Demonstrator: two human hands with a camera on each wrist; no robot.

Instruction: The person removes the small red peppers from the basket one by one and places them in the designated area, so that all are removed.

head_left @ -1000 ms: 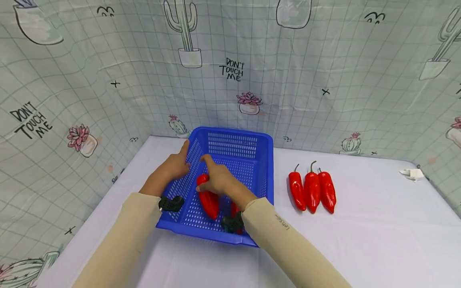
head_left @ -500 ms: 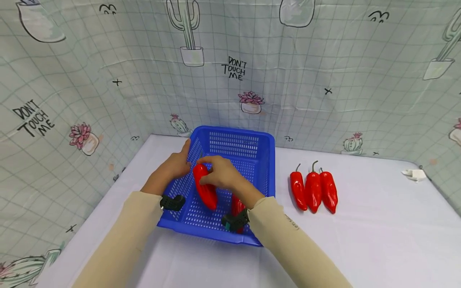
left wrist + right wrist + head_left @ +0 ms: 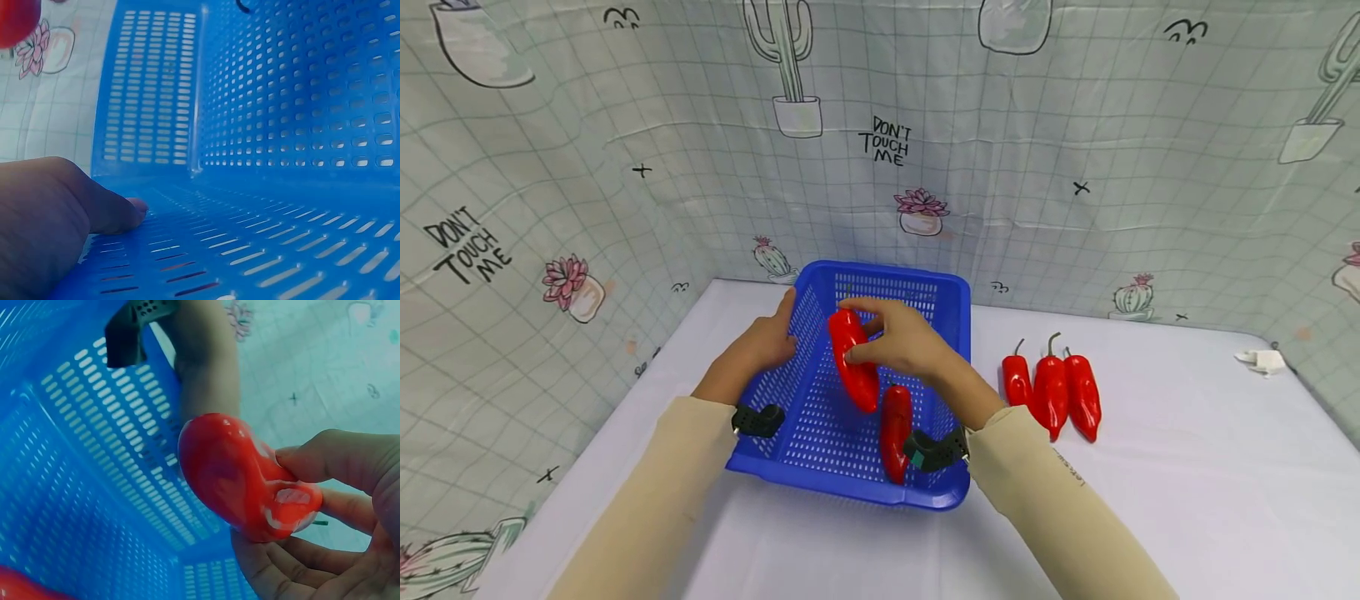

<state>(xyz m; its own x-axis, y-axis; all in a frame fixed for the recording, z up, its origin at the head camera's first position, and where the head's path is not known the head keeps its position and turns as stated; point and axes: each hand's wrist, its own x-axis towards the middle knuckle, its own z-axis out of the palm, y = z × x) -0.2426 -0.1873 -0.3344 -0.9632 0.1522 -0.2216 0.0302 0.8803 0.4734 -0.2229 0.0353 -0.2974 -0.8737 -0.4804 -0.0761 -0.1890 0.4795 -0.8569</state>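
My right hand (image 3: 904,337) pinches a glossy red chili pepper (image 3: 853,367) between thumb and fingers, raised over the blue plastic basket (image 3: 820,493). In the right wrist view the pepper (image 3: 225,475) shows large, its green stem poking out past the fingers. My left hand (image 3: 765,343) holds the basket's left side, with the thumb (image 3: 119,209) over the inner wall in the left wrist view and the other fingers mostly hidden outside. A second red chili pepper (image 3: 895,433) lies on the basket floor, near the black strap on my right wrist.
Three more red chili peppers (image 3: 1051,392) lie side by side on the white table (image 3: 1195,450), right of the basket; my right sleeve overlaps the nearest. A small white scrap (image 3: 1262,361) sits at the far right. A printed cloth (image 3: 1000,150) hangs behind.
My right hand has picked up the chili pepper from the basket floor and carried it up and to the right. The other pepper in the basket is uncovered. My left hand stays put.
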